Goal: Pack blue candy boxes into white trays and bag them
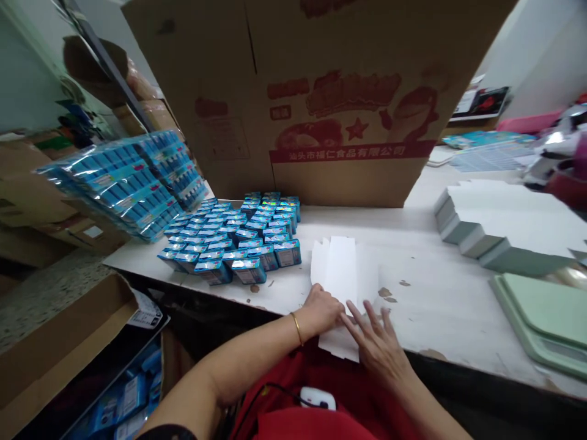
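A flat white carton blank (342,269) with creases lies at the table's front edge, its near end sticking out over the edge. My left hand (322,310), with a gold bangle at the wrist, is closed on the left side of the blank, knuckles up; its fingertips are hidden. My right hand (378,342) rests at the blank's right side with fingers spread, the thumb side close to my left hand. To the left of the blank stand rows of small blue boxes (247,271) with printed labels.
A large brown carton (339,177) stands behind the blank. Wrapped blue packs (123,183) lean at the left. On the right are a stack of white carton blanks (518,214) and a pale green scale (545,311). An open carton (64,330) sits low at the left.
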Motion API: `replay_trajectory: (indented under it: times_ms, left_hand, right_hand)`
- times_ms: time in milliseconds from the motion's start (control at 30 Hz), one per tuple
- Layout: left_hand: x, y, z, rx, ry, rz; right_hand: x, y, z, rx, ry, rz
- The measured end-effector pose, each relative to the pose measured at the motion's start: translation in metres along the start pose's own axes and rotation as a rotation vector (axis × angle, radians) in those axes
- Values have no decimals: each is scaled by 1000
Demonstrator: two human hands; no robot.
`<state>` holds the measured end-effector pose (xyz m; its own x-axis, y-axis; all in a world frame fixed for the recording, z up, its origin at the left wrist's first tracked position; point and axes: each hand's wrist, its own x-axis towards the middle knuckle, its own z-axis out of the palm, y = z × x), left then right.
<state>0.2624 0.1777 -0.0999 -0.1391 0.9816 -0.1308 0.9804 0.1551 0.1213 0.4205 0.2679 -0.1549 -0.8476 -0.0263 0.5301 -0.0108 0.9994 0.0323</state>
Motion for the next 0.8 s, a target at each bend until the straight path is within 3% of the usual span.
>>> replay_trajectory:
  times_ms: [100, 167, 267, 367, 433, 667, 800]
  left_hand:
    - [-3, 2, 0, -65, 56, -29]
    - [-7, 3, 1, -103, 140, -38]
    - [-11, 2, 6, -242, 391, -70]
    - [-15, -4, 10, -536, 669, -227]
    - [-18, -8, 12, -730, 780, -290]
    - [-26, -5, 20, -922, 813, -211]
    - [-38, -5, 26, -864, 720, -135]
  right_hand:
    - [8, 6, 9, 179, 25, -42]
    - [14, 6, 9, 302, 38, 34]
    - [20, 2, 9, 380, 71, 214]
    - [23, -4, 9, 377, 89, 266]
    - [24, -6, 8, 370, 101, 290]
    - [34, -10, -2, 414, -13, 276]
    - [37, -7, -5, 484, -13, 292]
